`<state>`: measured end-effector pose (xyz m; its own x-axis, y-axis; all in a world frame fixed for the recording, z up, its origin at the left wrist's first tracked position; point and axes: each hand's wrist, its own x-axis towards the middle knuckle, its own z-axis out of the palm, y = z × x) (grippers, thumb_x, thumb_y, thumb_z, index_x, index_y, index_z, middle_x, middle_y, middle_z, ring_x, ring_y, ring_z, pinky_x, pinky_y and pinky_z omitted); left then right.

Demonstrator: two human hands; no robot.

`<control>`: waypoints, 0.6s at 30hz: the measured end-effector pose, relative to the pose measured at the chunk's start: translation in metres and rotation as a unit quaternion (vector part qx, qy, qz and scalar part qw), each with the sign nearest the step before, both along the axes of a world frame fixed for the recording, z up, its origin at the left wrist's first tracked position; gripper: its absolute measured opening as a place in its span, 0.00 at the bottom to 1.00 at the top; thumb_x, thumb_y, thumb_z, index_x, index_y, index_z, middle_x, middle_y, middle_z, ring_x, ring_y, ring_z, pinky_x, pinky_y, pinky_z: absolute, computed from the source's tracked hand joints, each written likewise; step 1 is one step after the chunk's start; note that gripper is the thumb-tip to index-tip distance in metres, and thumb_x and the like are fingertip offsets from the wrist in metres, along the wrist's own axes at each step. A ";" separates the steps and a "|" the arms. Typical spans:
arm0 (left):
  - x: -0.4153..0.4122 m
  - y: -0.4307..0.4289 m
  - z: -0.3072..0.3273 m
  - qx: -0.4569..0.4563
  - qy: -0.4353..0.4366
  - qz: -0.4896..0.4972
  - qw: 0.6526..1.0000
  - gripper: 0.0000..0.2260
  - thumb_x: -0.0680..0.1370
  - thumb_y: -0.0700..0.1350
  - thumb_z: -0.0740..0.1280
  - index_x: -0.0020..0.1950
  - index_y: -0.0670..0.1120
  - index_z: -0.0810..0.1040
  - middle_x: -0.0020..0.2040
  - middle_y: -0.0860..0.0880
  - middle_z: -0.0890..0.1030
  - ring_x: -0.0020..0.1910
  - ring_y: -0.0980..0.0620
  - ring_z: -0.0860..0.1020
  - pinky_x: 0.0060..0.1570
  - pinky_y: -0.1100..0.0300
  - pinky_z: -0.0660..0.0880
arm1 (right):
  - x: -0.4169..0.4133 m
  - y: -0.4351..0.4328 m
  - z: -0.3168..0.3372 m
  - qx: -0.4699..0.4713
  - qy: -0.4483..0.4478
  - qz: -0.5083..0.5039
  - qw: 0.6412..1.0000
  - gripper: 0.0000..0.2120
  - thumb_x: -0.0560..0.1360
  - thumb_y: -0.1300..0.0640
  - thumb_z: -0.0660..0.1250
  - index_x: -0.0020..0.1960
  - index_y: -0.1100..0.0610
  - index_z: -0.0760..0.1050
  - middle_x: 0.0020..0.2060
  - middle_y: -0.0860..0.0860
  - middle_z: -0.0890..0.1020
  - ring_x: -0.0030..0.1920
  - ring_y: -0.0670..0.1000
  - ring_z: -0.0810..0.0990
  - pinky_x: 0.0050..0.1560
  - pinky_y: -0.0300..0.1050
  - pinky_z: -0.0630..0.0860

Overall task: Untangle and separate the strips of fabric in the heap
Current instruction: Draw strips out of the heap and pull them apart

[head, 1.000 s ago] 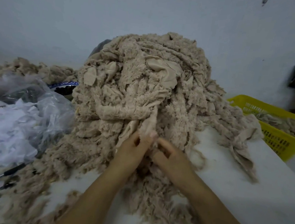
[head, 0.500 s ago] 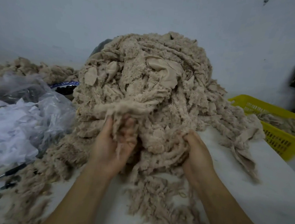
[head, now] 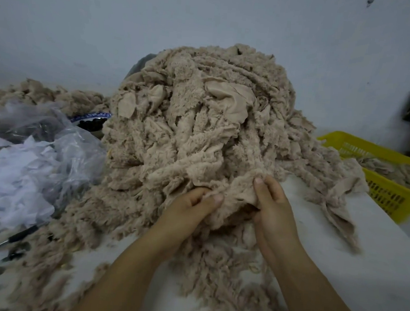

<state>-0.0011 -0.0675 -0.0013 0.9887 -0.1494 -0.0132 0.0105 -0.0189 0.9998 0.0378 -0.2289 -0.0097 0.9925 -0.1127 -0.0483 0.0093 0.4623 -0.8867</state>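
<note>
While a tall heap (head: 201, 130) of fluffy beige fabric strips fills the middle of the white table (head: 374, 267), we grip one strip (head: 235, 194) at its near edge. Our left hand (head: 189, 213) pinches it between thumb and curled fingers; our right hand (head: 273, 209) pinches it just beside. A yellow basket (head: 392, 197) sits right, a plastic bag (head: 39, 162) left.

Both arms are bare. The left hand (head: 189, 210), near 6 o'clock of centre, and the right hand (head: 275, 210), toward 4 o'clock, are uncovered, as are the left forearm (head: 125, 276) running off at 7 o'clock and the right forearm (head: 311, 286) running off at 5 o'clock. The visible thumbnails (head: 218, 197) are short, plain and rounded.
</note>
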 end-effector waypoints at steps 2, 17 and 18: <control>0.001 0.007 0.003 -0.060 0.017 -0.023 0.998 0.15 0.71 0.59 0.71 0.51 0.52 0.85 0.50 0.51 0.86 0.51 0.53 0.84 0.53 0.57 0.77 | 0.001 0.000 0.000 0.004 -0.005 -0.013 1.000 0.05 0.80 0.55 0.65 0.53 0.47 0.77 0.58 0.50 0.81 0.56 0.49 0.82 0.58 0.49 0.79; -0.005 0.032 0.013 -0.392 0.075 -0.051 0.916 0.24 0.58 0.49 0.85 0.52 0.43 0.87 0.54 0.41 0.85 0.52 0.43 0.85 0.45 0.50 0.82 | 0.003 -0.017 0.005 0.063 -0.015 -0.091 0.994 0.05 0.83 0.55 0.61 0.51 0.50 0.76 0.25 0.41 0.72 0.23 0.42 0.63 0.22 0.36 0.63; -0.005 0.032 0.014 -0.402 0.069 -0.042 0.912 0.24 0.57 0.49 0.85 0.50 0.43 0.88 0.53 0.42 0.86 0.52 0.44 0.85 0.45 0.50 0.82 | 0.003 -0.018 0.005 0.067 -0.016 -0.093 0.993 0.05 0.83 0.55 0.61 0.52 0.49 0.76 0.25 0.41 0.72 0.23 0.42 0.63 0.22 0.36 0.63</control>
<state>-0.0062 -0.0355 0.0132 0.9706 -0.2406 0.0110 0.1691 0.7135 0.6800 0.0411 -0.2468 -0.0051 0.9564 -0.2890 -0.0429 0.1336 0.5632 -0.8154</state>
